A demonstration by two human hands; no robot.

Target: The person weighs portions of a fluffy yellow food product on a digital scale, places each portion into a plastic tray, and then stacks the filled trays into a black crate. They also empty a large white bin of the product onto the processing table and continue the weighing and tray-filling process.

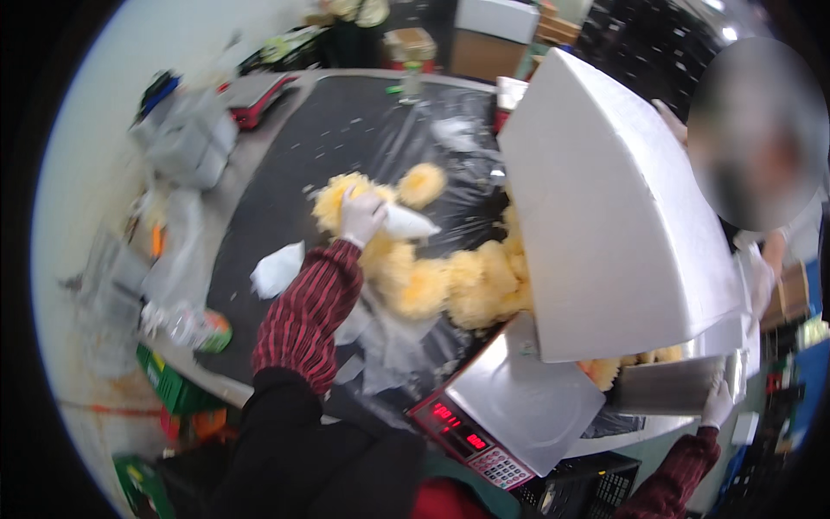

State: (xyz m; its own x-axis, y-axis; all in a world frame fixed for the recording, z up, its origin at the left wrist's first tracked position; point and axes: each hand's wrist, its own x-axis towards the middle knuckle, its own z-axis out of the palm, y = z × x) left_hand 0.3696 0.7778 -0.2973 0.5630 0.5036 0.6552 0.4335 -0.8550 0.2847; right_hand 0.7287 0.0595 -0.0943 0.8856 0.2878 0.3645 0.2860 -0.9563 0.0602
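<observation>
My left hand (pixel 362 217), in a pale glove, curls its fingers on a pale yellow frilly clump (pixel 338 200), which looks like dried fungus. A white packet or crumpled sheet (pixel 410 222) pokes out beside it. More such clumps (pixel 425 289) run rightward to a large white foam box (pixel 609 214), tilted over the dark table cover. At the lower right my right hand (pixel 718 402), also gloved, grips the edge of a shiny metal tray or pan (pixel 671 387). Between my hands a digital scale (pixel 519 389) has a bare steel plate and lit red digits.
A co-worker's gloved hand (pixel 760 285) is at the foam box's right side. White wrapping scraps (pixel 392 344) lie near the scale. A second scale (pixel 256 97), a wrapped bundle (pixel 188 139) and a plastic bag (pixel 185 324) line the left edge. A black crate (pixel 583 483) stands below the scale.
</observation>
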